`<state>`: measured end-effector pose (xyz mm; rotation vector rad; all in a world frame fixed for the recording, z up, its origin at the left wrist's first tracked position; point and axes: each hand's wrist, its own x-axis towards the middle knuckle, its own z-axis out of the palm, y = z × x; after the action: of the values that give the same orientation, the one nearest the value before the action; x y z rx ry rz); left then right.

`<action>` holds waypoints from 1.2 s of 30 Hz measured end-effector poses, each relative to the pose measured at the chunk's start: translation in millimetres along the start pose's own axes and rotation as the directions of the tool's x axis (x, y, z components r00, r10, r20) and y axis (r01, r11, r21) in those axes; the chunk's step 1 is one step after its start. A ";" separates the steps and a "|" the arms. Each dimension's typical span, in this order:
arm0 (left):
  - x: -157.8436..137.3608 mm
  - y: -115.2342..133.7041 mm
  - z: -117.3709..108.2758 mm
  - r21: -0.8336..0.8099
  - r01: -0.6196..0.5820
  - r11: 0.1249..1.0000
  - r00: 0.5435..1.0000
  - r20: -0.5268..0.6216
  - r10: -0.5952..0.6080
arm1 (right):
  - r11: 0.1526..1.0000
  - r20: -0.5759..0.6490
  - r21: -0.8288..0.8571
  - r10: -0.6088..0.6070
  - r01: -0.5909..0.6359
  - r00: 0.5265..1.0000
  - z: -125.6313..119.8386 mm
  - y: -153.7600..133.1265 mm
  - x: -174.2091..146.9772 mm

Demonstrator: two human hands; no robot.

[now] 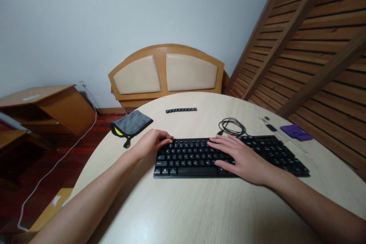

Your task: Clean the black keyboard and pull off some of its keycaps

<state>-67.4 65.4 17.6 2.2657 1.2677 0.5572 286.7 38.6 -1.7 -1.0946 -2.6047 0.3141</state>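
Note:
A black keyboard (197,170) lies flat on the pale round table. At its top left corner is my left hand (153,142), with thumb and forefinger brought close together over the edge of the keys. Whatever is between those fingertips is too small to make out. My right hand (243,156) rests on the keys right of the middle, fingers spread and stretched out flat. Beyond the keyboard, a row of several small black keycaps (181,110) stands on the table. The keyboard's coiled black cable (232,126) lies behind my right hand.
A grey cloth with yellow lining (133,123) lies at the left table edge. On the right are a purple cloth (296,132), a black-headed brush (271,127) and a thin pale stick (299,145). A padded wooden headboard (166,72) stands behind the table (177,213).

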 end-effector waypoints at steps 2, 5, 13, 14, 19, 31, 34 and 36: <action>0.8 1.1 -0.1 0.030 0.012 0.999 1.000 0.003 -0.013 | 1.000 -0.003 0.001 -0.003 0.003 1.000 0.5 0.3 -0.2; 0.0 4.7 0.6 0.167 0.031 0.985 1.000 -0.008 -0.030 | 1.000 -0.019 0.020 -0.011 0.011 1.000 1.0 1.2 -0.5; 9.5 -0.3 -5.6 0.070 0.046 0.996 0.997 0.066 -0.051 | 0.999 -0.023 0.029 -0.020 0.020 1.000 1.2 2.5 -0.5; 14.6 -5.4 -5.6 0.066 0.072 0.995 0.996 0.048 -0.075 | 0.999 -0.023 0.027 -0.020 0.021 1.000 1.1 2.5 -0.5; 48.4 -38.3 -3.5 0.206 0.205 0.957 0.969 -0.180 -0.169 | 1.000 -0.017 0.018 -0.022 0.023 1.000 0.9 2.3 -0.9; 101.5 -70.3 1.3 0.404 0.455 0.794 0.868 -0.401 -0.294 | 0.999 -0.019 0.045 -0.025 0.026 0.999 0.4 2.0 -1.6; 100.7 -71.0 3.7 0.396 0.474 0.787 0.855 -0.420 -0.303 | 0.999 -0.018 0.048 -0.024 0.024 1.000 0.4 2.1 -1.9; 95.9 -69.6 4.1 0.385 0.481 0.787 0.848 -0.432 -0.307 | 0.999 -0.019 0.047 -0.019 0.020 1.000 0.4 2.0 -2.0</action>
<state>-64.9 179.3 -15.6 2.2100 2.2239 0.5381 289.2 38.5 -3.1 -1.0503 -2.5766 0.3571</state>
